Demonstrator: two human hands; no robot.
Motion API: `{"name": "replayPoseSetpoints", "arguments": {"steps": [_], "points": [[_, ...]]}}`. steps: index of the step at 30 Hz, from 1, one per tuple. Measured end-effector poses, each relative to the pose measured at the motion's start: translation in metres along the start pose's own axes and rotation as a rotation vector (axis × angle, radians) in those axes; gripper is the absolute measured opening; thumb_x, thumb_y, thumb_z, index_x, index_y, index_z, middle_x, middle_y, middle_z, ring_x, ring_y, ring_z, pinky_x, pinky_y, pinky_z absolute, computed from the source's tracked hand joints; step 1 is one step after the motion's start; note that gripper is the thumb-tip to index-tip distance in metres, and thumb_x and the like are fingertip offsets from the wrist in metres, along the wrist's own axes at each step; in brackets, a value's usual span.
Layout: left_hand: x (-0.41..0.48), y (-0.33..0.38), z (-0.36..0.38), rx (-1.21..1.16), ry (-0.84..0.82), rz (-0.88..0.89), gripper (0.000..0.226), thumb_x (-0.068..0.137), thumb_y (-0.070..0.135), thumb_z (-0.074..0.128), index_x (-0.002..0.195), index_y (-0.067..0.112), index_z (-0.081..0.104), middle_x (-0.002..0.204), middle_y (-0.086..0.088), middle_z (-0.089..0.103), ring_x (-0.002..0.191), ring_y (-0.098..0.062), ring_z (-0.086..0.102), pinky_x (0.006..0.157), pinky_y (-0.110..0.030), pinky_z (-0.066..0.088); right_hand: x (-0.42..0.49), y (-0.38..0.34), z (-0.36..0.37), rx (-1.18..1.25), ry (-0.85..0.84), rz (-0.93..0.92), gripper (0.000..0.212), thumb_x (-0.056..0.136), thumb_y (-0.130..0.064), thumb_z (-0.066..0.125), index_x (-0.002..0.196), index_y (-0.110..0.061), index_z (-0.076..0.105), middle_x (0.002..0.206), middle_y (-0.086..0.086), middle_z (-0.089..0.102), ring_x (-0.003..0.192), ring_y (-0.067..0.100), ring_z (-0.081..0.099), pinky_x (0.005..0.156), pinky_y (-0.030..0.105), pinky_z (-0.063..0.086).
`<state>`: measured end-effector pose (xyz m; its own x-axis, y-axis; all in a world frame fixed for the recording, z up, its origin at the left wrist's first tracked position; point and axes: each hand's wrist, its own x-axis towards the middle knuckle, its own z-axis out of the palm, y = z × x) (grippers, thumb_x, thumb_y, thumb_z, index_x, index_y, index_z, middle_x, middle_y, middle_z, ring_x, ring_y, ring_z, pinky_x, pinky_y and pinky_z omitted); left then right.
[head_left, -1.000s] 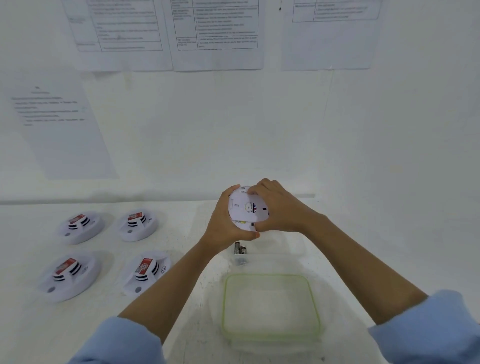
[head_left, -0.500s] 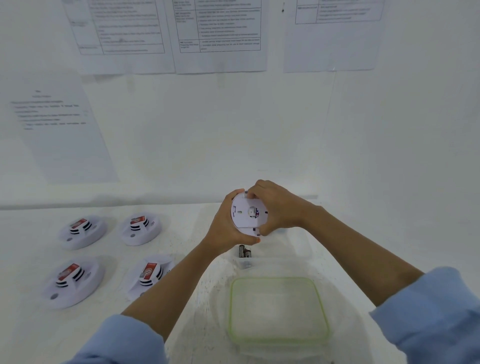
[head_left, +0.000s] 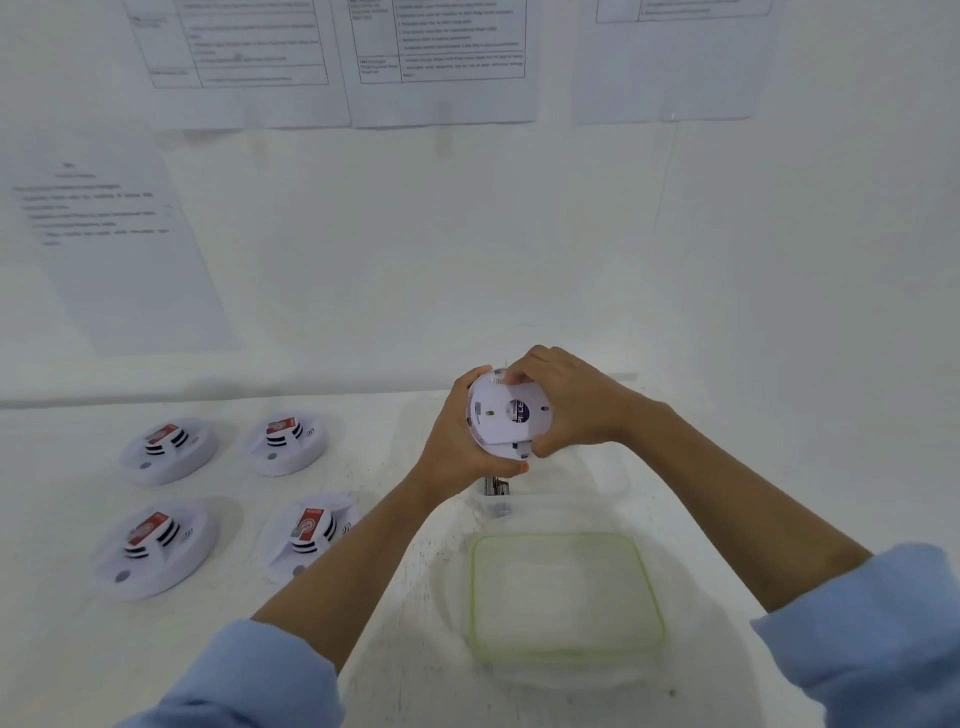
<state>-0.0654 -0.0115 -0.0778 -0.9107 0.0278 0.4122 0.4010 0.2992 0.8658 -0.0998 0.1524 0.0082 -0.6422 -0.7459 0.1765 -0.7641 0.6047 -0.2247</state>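
**Holding one smoke detector (head_left: 506, 415) in both hands above the bench (head_left: 395, 597)**

The left hand (head_left: 452, 441) is wrapped round the detector's left edge with the thumb under its lower rim. The right hand (head_left: 571, 405) is clamped on its right side, fingertips on the upper rim. The unit is tipped so that its flat back plate faces the camera, and it is clear of the bench.

Four more smoke detectors lie on the bench to the left in two rows of two, each with a red label: back left (head_left: 169, 449), back right (head_left: 288, 441), front left (head_left: 156, 545), front right (head_left: 311, 535).

Just below the hands, a clear tub (head_left: 587, 493) holds small dark cylinders (head_left: 496, 487), too small to count. One green-rimmed clear lid (head_left: 566, 597) lies flat in front of it.
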Motion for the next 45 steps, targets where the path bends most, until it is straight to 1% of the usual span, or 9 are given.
{"name": "replayPoseSetpoints", "arguments": {"steps": [4, 10, 17, 28, 30, 35, 37, 40, 45], "points": [[-0.007, 0.01, -0.005, 0.095, -0.011, 0.071, 0.074, 0.044, 0.023, 0.076, 0.107, 0.053, 0.049, 0.1, 0.034, 0.057, 0.092, 0.013, 0.054, 0.077, -0.008, 0.044, -0.012, -0.008, 0.003, 0.055, 0.007, 0.042, 0.065, 0.062, -0.021, 0.077, 0.119, -0.013, 0.046, 0.106, -0.007, 0.039, 0.097, 0.012, 0.04, 0.071, 0.005, 0.029], [-0.035, -0.001, -0.015, 0.007, -0.007, -0.006, 0.101, 0.042, 0.003, 0.082, 0.128, 0.014, 0.03, 0.122, 0.012, 0.046, 0.105, 0.014, 0.05, 0.083, -0.007, 0.043, -0.044, -0.019, 0.018, 0.178, -0.013, 0.12, 0.065, 0.061, -0.014, 0.076, 0.119, -0.014, 0.047, 0.109, -0.007, 0.041, 0.102, 0.013, 0.04, 0.073, 0.007, 0.032], [-0.067, 0.018, -0.023, 0.013, 0.07, -0.025, 0.104, 0.04, 0.027, 0.087, 0.128, 0.022, 0.032, 0.126, 0.007, 0.044, 0.111, 0.01, 0.048, 0.088, -0.012, 0.046, -0.102, -0.031, 0.032, 0.3, -0.142, 0.181, 0.064, 0.061, -0.007, 0.076, 0.118, -0.013, 0.048, 0.11, -0.004, 0.042, 0.101, 0.012, 0.039, 0.085, 0.019, 0.037], [-0.109, 0.034, -0.01, 0.03, 0.104, -0.104, 0.103, 0.041, 0.012, 0.085, 0.127, 0.025, 0.031, 0.124, 0.01, 0.043, 0.108, 0.014, 0.046, 0.088, -0.014, 0.048, -0.124, -0.026, 0.069, 0.342, -0.32, 0.275, 0.061, 0.071, -0.015, 0.076, 0.126, -0.015, 0.048, 0.123, 0.003, 0.046, 0.107, 0.012, 0.042, 0.096, 0.027, 0.039], [-0.113, 0.036, -0.01, 0.017, 0.105, -0.105, 0.102, 0.042, 0.01, 0.085, 0.128, 0.023, 0.031, 0.122, 0.013, 0.043, 0.107, 0.016, 0.046, 0.086, -0.011, 0.047, -0.125, -0.025, 0.063, 0.366, -0.264, 0.265, 0.057, 0.072, -0.019, 0.076, 0.124, -0.017, 0.051, 0.121, 0.0, 0.049, 0.105, 0.011, 0.044, 0.091, 0.021, 0.037], [-0.108, 0.042, -0.011, -0.028, 0.089, -0.086, 0.1, 0.043, 0.002, 0.084, 0.127, 0.02, 0.032, 0.121, 0.013, 0.045, 0.106, 0.014, 0.049, 0.079, -0.01, 0.048, -0.105, -0.04, 0.034, 0.514, 0.224, 0.149, 0.031, 0.075, -0.019, 0.075, 0.101, -0.028, 0.06, 0.104, -0.003, 0.057, 0.088, 0.009, 0.051, 0.071, 0.001, 0.035], [-0.101, 0.044, -0.011, -0.056, 0.084, -0.07, 0.098, 0.044, -0.002, 0.083, 0.127, 0.015, 0.033, 0.12, 0.009, 0.047, 0.105, 0.011, 0.052, 0.076, -0.012, 0.049, -0.088, -0.049, 0.027, 0.544, 0.218, 0.124, 0.039, 0.074, -0.021, 0.075, 0.11, -0.029, 0.061, 0.104, -0.009, 0.051, 0.09, -0.002, 0.049, 0.074, 0.0, 0.035], [-0.086, 0.045, -0.012, -0.109, 0.078, -0.056, 0.096, 0.044, -0.008, 0.08, 0.125, 0.014, 0.033, 0.118, 0.007, 0.049, 0.103, 0.01, 0.055, 0.074, -0.012, 0.05, -0.065, -0.052, 0.027, 0.604, 0.083, 0.156, 0.052, 0.073, -0.019, 0.077, 0.119, -0.031, 0.058, 0.112, -0.007, 0.05, 0.094, 0.002, 0.052, 0.079, 0.01, 0.043], [-0.058, 0.034, -0.029, -0.133, -0.02, -0.062, 0.105, 0.051, -0.023, 0.077, 0.135, 0.01, 0.024, 0.124, 0.002, 0.046, 0.103, 0.005, 0.057, 0.072, -0.018, 0.053, -0.039, -0.04, 0.025, 0.733, 0.143, 0.151, 0.053, 0.064, -0.007, 0.082, 0.111, -0.019, 0.063, 0.112, -0.001, 0.058, 0.086, 0.004, 0.062, 0.067, 0.014, 0.053]]}}
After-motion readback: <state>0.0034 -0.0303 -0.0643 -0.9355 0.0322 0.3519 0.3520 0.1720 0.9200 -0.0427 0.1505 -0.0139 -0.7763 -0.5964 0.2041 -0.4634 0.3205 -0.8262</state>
